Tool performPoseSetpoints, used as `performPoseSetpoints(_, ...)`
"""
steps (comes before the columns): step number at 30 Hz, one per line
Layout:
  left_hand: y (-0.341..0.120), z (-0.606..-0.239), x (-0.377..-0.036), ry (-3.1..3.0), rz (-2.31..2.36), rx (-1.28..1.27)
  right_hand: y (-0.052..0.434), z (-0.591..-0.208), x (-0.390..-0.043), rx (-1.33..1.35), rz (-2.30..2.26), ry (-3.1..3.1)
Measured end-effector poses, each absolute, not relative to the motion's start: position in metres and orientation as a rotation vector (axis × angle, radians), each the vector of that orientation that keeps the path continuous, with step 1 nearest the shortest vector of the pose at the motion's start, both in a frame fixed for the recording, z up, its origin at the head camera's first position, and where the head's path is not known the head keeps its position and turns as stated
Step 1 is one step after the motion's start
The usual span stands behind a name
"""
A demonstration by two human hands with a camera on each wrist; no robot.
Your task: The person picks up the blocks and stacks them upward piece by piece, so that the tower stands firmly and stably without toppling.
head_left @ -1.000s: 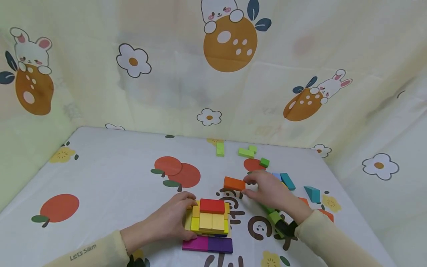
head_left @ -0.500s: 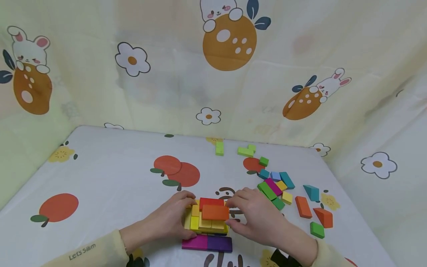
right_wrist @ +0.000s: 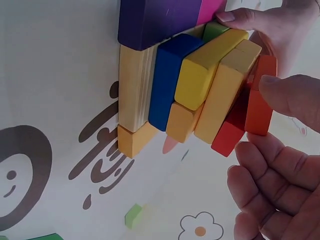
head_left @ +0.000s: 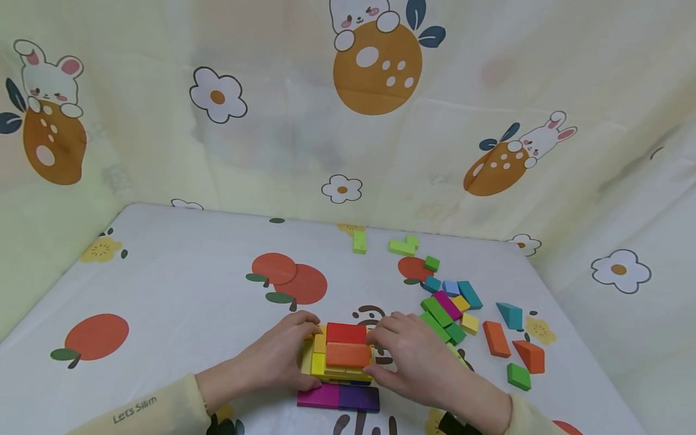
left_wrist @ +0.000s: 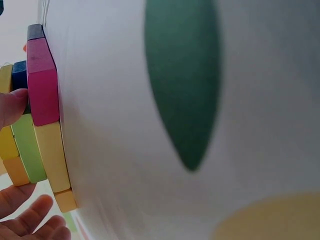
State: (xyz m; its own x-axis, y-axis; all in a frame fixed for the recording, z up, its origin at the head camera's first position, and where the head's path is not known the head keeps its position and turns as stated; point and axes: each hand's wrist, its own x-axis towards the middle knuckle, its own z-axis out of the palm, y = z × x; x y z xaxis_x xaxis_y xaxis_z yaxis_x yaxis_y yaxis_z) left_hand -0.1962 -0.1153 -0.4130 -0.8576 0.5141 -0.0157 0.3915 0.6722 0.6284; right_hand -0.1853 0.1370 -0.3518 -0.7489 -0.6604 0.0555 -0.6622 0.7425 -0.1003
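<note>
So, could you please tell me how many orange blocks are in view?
3: one on the stack, held by the right hand; two loose on the table to the right. Others may be hidden.

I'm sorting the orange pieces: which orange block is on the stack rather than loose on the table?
The orange block on top of the stack, just in front of the red block, between both hands. The other two orange pieces lie loose at the right.

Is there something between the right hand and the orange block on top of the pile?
Nothing visible. The right hand already touches the orange block, its thumb on the block's edge. The block lies on the stack just in front of the red block.
</note>
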Motion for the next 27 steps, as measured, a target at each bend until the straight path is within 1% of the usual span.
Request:
performPoseSetpoints(12,-0.116,-0.413,-0.196,2.69,0.927,0.72,0.137,-0.351,-0.187,1.081,0.209,-2.938)
performPoseSetpoints(21,-0.116,-0.414,-0.196,2.694,0.93,0.733,0.131,-0.361,-0.202,1.139,0.341,-3.021)
performPoseSetpoints(27,-0.116,-0.414,-0.196,2.688,0.929,0.724,0.129,-0.363,-0.206,1.126,0.369,-3.047)
